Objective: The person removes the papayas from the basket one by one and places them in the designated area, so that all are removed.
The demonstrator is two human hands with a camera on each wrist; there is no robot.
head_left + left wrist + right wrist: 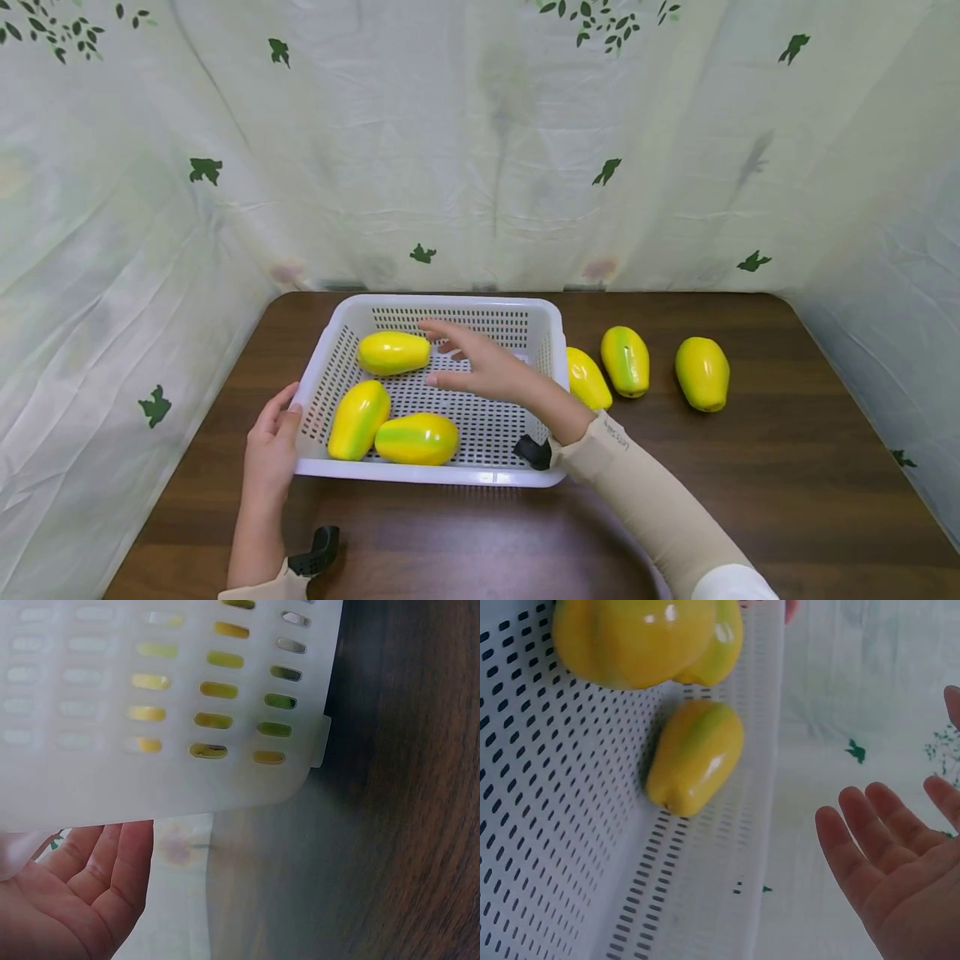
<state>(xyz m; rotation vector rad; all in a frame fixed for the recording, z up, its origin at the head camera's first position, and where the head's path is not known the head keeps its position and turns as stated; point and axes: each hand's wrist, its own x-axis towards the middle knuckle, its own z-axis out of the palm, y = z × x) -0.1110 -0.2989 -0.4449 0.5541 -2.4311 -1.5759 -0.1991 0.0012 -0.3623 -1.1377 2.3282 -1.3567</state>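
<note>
Currently left hand [274, 435] grips white basket [431, 473] — right hand [483, 364] above it, fingers extended — three yellow fruits [417, 439] inside.

2 beige sleeves [660, 492], 2 black wrist pieces [534, 452], dark right-sleeve lettering [617, 433], white cloth [731, 585]

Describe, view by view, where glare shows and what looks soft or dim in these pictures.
Head view: small white highlights on the glossy yellow fruit, plus a pale sheen on the dark table nearer the camera than the white basket; left wrist view: the backdrop cloth looks hazy and soft; right wrist view: dimmer than the head view, though bright spots mark the fruit.
</note>
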